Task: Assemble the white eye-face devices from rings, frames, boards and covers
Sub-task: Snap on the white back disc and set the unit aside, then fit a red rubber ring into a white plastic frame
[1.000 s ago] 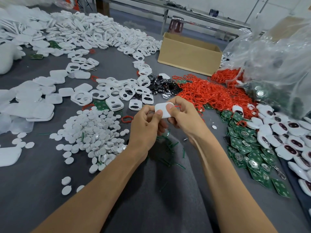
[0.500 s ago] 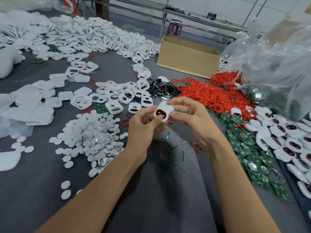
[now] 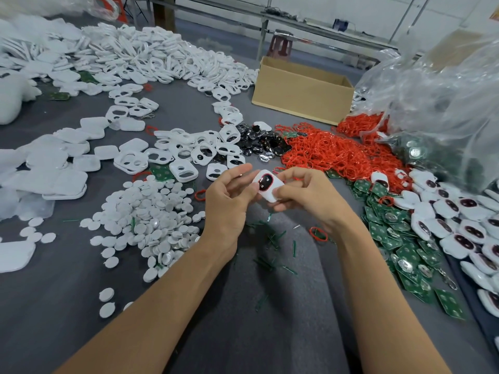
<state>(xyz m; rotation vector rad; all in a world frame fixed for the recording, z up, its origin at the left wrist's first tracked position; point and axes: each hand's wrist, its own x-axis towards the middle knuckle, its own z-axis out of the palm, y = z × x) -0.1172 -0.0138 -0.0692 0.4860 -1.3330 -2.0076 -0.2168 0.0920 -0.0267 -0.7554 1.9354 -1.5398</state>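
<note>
a grey felt table (image 3: 54,306) fills the view, with a white wall (image 3: 378,9) and a metal rail (image 3: 310,25) behind it at 12 o'clock. a cardboard box (image 3: 302,90) sits at 1 o'clock, and a big clear bag (image 3: 445,103) slumps at 2 o'clock. red rings (image 3: 337,155) lie heaped between the box and the hands, just beside a small cluster of black lenses (image 3: 262,144). white frames (image 3: 189,149) spread from 11 o'clock up to the far edge, covers (image 3: 54,163) lie at 9 o'clock, and white discs (image 3: 151,220) are heaped at 8 o'clock. green boards (image 3: 405,255) run along 4 o'clock, next to a row of finished units (image 3: 459,228) at 3 o'clock. green scraps (image 3: 272,238) litter the felt below the wrists.

the device (image 3: 267,186) is held above the table's middle, its dark eye face with a red rim turned up. the right hand (image 3: 307,195) grips it, thumb on the front and fingers curled behind. the left hand (image 3: 229,206) has its thumb against the device's left edge, its fingers loosely spread.
</note>
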